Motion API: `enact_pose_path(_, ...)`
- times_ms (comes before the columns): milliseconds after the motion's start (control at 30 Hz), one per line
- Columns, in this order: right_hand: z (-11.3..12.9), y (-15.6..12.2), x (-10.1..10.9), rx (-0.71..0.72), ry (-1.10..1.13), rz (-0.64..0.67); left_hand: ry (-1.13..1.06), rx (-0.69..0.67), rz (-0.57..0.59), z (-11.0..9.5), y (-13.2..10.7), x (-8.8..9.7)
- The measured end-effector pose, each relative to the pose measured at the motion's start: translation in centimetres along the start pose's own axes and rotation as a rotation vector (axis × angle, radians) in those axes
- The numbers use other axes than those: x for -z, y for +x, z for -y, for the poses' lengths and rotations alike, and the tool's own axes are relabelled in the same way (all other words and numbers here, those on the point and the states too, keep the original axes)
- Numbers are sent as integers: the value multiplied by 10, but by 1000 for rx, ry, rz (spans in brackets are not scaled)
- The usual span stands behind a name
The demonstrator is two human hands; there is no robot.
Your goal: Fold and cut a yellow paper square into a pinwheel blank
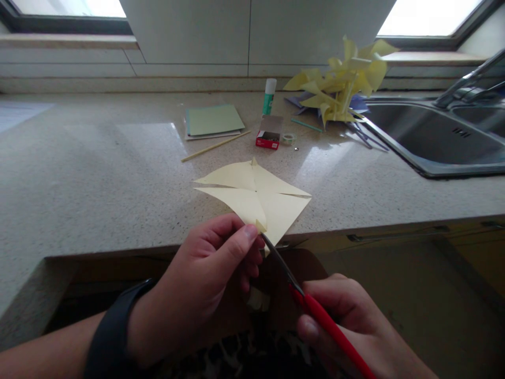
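Note:
A pale yellow square of paper (256, 197), cut along its diagonals into triangular flaps, is held just over the counter's front edge. My left hand (213, 279) pinches its near corner between thumb and fingers. My right hand (355, 326) is closed round the red handles of a pair of scissors (315, 305). The scissors' dark blades point up to the paper's near corner, right by my left thumb.
On the speckled counter (98, 173) lie a green paper pad (213, 121), a wooden stick (215, 146), a glue stick (269, 96), a small red box (269, 132), a tape roll (289, 138) and a heap of yellow pinwheels (339, 84). A steel sink (434, 137) is at right.

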State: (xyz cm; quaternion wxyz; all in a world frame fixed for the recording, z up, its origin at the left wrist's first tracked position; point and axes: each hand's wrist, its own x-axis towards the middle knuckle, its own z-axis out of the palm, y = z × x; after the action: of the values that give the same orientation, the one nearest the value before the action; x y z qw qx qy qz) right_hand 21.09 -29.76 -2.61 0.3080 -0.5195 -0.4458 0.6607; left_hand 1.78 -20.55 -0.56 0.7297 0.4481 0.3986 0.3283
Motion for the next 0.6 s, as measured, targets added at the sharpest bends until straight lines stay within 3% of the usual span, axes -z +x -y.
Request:
enact_pose_path(100,2,-1,-2,3,-17,-15,1,-7,4,0,-1,0)
enact_pose_path(267,4,-8,-11,8,-93,-278,-43,-1,-19,-1,-1,-4)
enact_pose_path(433,2,-7,-19,21,-128,-221,-85,-8,-44,0,-4,-8)
enact_pose_path(600,-5,2,-25,214,-197,-210,-78,-9,-84,3,-4,-9)
